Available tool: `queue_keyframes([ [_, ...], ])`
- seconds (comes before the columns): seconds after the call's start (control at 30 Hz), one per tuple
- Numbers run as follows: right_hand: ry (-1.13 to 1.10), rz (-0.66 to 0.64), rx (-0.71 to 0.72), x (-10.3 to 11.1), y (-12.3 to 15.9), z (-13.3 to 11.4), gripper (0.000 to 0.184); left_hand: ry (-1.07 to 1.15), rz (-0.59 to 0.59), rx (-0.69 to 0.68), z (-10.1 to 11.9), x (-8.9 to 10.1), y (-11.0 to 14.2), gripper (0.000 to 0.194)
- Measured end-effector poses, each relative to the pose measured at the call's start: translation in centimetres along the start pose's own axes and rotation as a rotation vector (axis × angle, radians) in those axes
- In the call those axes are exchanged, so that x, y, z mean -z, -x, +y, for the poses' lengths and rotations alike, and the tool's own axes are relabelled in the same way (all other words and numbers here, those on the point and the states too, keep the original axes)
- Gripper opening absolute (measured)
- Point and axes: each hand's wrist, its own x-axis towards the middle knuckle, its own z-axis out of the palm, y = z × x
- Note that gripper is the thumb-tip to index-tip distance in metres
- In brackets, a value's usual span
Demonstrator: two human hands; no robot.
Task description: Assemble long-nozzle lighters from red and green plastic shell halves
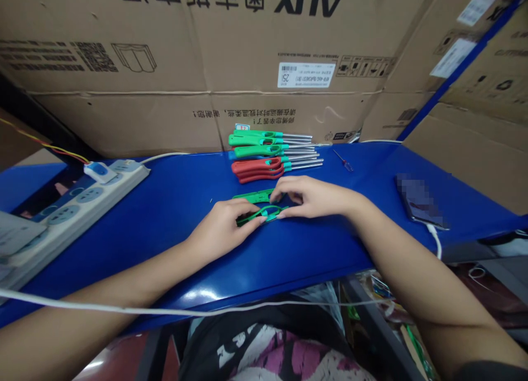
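Note:
My left hand and my right hand meet over a green plastic lighter handle shell lying on the blue shelf. The left fingers pinch its near edge; the right fingertips press on its right end. A second green shell piece lies just behind, under the right fingers. Further back is a row of long-nosed lighters: green ones and red ones with metal tubes pointing right.
A white power strip with a plugged-in blue-and-white plug lies at the left. A phone on a white cable rests at the right. A small red screwdriver lies near the lighters. Cardboard boxes wall the back.

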Motion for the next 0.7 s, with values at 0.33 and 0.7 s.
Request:
queue_keyframes([
  [0.33,0.004,-0.163,-0.277,1.9,1.2,1.2,0.028,0.045,0.035,0.07,-0.2,-0.2,-0.2,0.025],
  [0.7,-0.021,-0.14,-0.128,1.5,0.9,1.3,0.029,0.09,0.075,-0.006,-0.3,0.0,-0.1,0.019],
])
